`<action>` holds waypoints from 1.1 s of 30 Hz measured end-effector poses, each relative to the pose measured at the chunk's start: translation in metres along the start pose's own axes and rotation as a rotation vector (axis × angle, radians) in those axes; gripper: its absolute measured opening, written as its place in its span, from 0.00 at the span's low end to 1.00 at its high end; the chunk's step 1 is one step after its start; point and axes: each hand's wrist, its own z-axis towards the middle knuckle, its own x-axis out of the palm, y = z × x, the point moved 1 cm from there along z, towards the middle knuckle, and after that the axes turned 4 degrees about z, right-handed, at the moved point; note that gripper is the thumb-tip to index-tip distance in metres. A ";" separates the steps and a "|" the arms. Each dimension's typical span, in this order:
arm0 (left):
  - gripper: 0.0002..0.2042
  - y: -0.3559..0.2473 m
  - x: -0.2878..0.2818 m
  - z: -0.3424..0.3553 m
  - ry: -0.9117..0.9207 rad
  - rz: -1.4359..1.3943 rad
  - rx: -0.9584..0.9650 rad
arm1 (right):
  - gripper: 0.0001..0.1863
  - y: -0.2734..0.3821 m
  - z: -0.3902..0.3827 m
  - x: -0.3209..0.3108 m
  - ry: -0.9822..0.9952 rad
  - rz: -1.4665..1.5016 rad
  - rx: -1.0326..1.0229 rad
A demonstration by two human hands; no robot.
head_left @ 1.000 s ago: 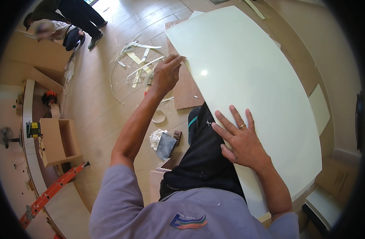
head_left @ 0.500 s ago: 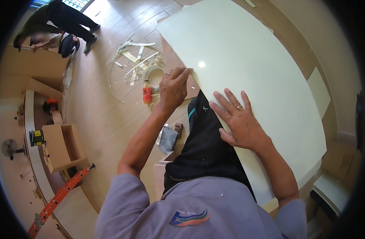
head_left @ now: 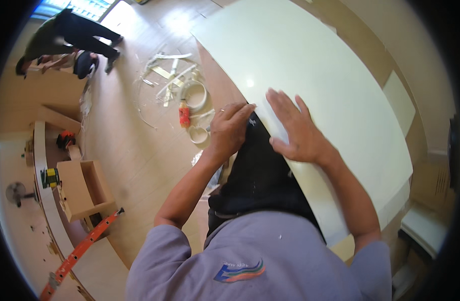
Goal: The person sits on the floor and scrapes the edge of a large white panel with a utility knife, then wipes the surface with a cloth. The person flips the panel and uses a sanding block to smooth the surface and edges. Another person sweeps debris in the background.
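Note:
A large white panel (head_left: 335, 100) with a pale glossy face lies beside me, its long left edge running past my dark-trousered leg. At that edge my left hand (head_left: 231, 128) is closed, thumb and fingers pinched together against the corner of the board; whatever they hold is too small or hidden to name. My right hand (head_left: 300, 133) rests open on the panel's face near the same edge, fingers stretched forward and thumb out to the side. It looks slightly blurred.
On the floor lie rolls of pale edging strip (head_left: 195, 95), loose offcuts and a red-labelled bottle (head_left: 184, 114). To the left are an open wooden box (head_left: 84, 188), an orange level-like bar (head_left: 82, 248) and a small fan (head_left: 17, 193). Two people (head_left: 82, 40) work at the far left.
My left hand has slid along the panel's edge toward me, still pinched. My right hand has shifted a little forward, and its fingers lie closer together. The view has moved slightly.

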 end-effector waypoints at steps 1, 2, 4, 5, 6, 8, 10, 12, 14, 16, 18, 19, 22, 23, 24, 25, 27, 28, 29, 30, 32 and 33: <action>0.14 0.017 -0.005 0.009 -0.076 -0.054 -0.052 | 0.47 0.001 0.000 0.000 0.000 -0.025 -0.007; 0.14 0.039 -0.012 0.019 -0.148 -0.110 -0.098 | 0.44 0.003 -0.002 0.004 0.022 -0.072 -0.002; 0.12 0.100 -0.028 0.055 -0.265 -0.013 -0.218 | 0.42 0.012 0.000 0.006 0.058 -0.177 -0.023; 0.11 0.129 -0.030 0.079 -0.299 0.009 -0.190 | 0.42 0.014 -0.002 0.004 0.075 -0.235 -0.019; 0.12 0.167 -0.029 0.096 -0.304 0.041 -0.118 | 0.41 0.013 -0.002 0.005 0.072 -0.225 -0.012; 0.13 0.214 -0.028 0.120 -0.247 0.044 -0.232 | 0.41 0.017 0.002 0.005 0.096 -0.250 -0.013; 0.14 0.256 -0.026 0.133 -0.218 0.016 -0.304 | 0.41 0.021 0.008 0.007 0.119 -0.257 -0.018; 0.15 0.273 -0.018 0.147 -0.174 0.003 -0.372 | 0.41 0.021 0.009 0.005 0.134 -0.270 -0.006; 0.14 0.285 -0.008 0.155 -0.152 0.031 -0.377 | 0.41 0.022 0.010 0.004 0.153 -0.272 0.008; 0.14 0.297 0.001 0.159 -0.149 0.068 -0.384 | 0.41 0.022 0.012 0.004 0.155 -0.263 0.008; 0.14 0.310 0.006 0.157 -0.156 0.091 -0.386 | 0.41 0.022 0.014 0.004 0.164 -0.244 0.005; 0.14 0.317 0.007 0.155 -0.160 0.104 -0.388 | 0.41 0.023 0.015 0.004 0.169 -0.235 0.000; 0.14 0.326 0.011 0.155 -0.182 0.053 -0.353 | 0.41 0.022 0.018 0.002 0.169 -0.228 0.000; 0.14 0.327 0.012 0.155 -0.183 0.077 -0.341 | 0.41 0.023 0.018 0.002 0.169 -0.223 0.001; 0.14 0.329 0.011 0.156 -0.185 0.103 -0.330 | 0.41 0.023 0.018 0.002 0.169 -0.228 -0.001; 0.14 0.330 0.010 0.156 -0.186 0.130 -0.319 | 0.41 0.023 0.019 0.002 0.169 -0.232 -0.005; 0.14 0.326 0.009 0.156 -0.162 0.182 -0.311 | 0.41 0.023 0.019 0.002 0.170 -0.231 -0.002; 0.14 0.323 0.009 0.155 -0.153 0.198 -0.308 | 0.41 0.022 0.019 0.002 0.171 -0.225 0.000; 0.14 0.319 0.007 0.156 -0.146 0.215 -0.303 | 0.41 0.022 0.019 0.002 0.169 -0.220 0.000; 0.14 0.316 0.007 0.156 -0.127 0.187 -0.322 | 0.41 0.022 0.019 0.002 0.168 -0.222 0.000; 0.14 0.308 0.007 0.156 -0.108 0.209 -0.320 | 0.41 0.022 0.019 0.001 0.164 -0.223 -0.001; 0.14 0.304 0.007 0.155 -0.098 0.221 -0.318 | 0.41 0.021 0.018 0.001 0.165 -0.220 0.001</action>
